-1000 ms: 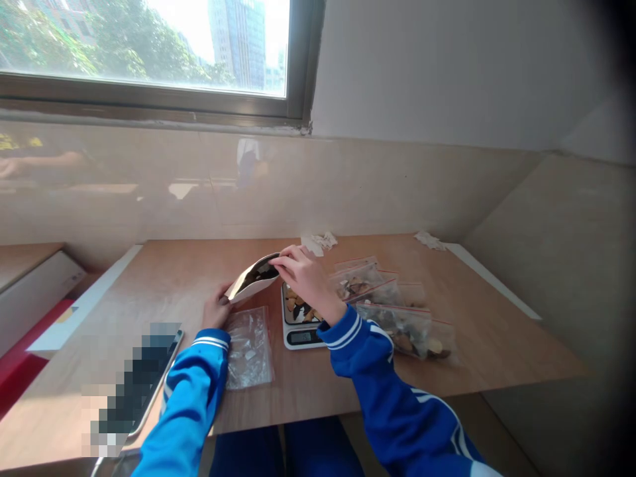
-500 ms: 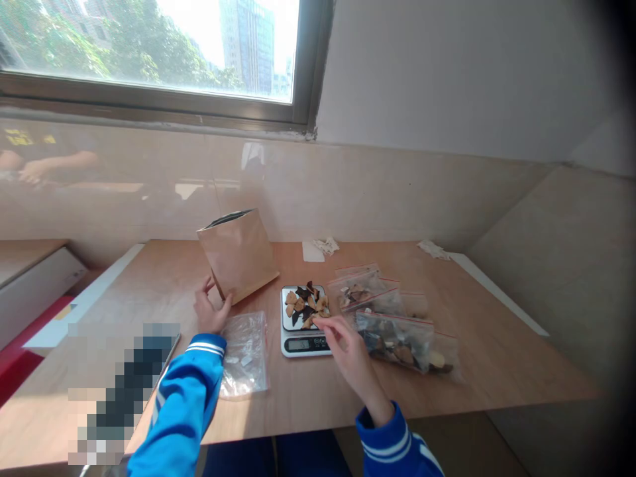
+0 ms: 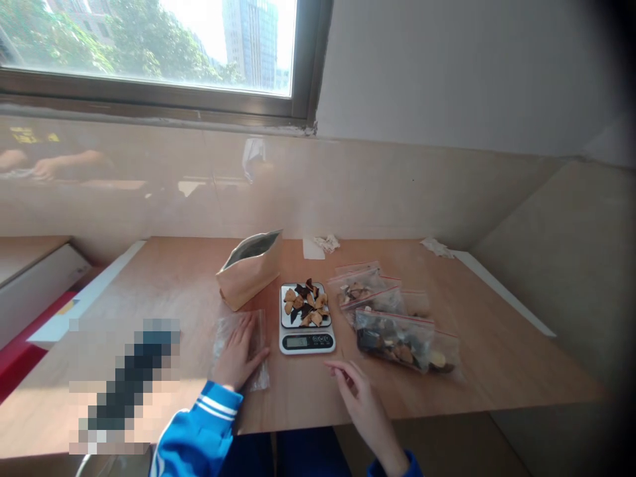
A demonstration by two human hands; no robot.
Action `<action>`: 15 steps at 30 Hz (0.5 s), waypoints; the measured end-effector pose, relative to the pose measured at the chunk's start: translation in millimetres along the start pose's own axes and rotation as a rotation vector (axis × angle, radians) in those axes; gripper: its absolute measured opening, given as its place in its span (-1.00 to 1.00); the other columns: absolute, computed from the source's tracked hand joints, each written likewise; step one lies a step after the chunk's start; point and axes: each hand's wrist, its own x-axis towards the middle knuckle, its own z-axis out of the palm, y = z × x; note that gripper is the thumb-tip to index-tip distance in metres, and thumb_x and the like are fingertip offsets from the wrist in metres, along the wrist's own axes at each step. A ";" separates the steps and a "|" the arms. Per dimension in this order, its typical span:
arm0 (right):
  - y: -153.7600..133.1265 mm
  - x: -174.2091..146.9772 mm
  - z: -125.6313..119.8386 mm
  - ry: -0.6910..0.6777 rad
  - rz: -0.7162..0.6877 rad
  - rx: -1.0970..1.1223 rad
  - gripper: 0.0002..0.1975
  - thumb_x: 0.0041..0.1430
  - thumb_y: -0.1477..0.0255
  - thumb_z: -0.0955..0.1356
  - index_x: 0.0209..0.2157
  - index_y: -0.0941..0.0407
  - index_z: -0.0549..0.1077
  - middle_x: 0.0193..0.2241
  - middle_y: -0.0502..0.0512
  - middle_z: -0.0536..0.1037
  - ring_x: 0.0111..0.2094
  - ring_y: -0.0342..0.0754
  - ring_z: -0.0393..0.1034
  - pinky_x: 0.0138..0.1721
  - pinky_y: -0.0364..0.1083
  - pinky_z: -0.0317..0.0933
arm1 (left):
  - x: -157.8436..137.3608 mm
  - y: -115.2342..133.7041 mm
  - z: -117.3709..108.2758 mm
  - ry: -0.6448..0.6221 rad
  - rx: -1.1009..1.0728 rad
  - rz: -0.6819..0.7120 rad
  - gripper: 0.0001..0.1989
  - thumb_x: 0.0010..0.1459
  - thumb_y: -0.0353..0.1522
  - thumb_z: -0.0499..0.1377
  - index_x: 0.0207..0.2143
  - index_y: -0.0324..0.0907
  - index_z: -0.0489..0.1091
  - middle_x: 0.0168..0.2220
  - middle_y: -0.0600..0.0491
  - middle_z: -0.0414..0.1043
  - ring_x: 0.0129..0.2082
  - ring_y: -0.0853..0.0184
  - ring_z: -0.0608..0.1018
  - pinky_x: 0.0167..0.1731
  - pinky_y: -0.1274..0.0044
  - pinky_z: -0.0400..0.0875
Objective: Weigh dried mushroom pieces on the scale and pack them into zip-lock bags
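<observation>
My left hand lies flat with fingers spread on a clear plastic zip bag, left of a white kitchen scale. On the scale's plate rests a loose pile of dried slices, some tan and some dark brown. Just in front of the scale, apart from it, hovers my right hand, fingers curled and thumb near the forefinger; nothing shows between them. Behind the clear bag, a brown paper pouch stands slumped with its mouth open; neither hand touches it.
Several red-edged zip bags of dried pieces overlap to the right of the scale. Crumpled tissue and a white card lie by the wall, with more tissue further right. A pixelated dark object is at left.
My left hand has let go of the paper pouch and come down onto the clear bag. The pouch sits lower, its mouth showing more. My right hand has drawn back from the slices.
</observation>
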 end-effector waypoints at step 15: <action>-97.5 139.1 88.7 0.110 0.159 0.652 -0.55 0.15 0.28 0.34 0.01 0.09 0.12 -0.35 0.02 0.50 -0.45 -0.11 0.46 -0.39 -0.09 0.43 | -5.7 -5.2 -10.3 0.097 -0.298 -0.237 -0.56 0.19 -0.17 0.05 0.07 -0.09 0.39 0.03 -0.13 0.47 0.05 -0.03 0.49 0.02 0.17 0.38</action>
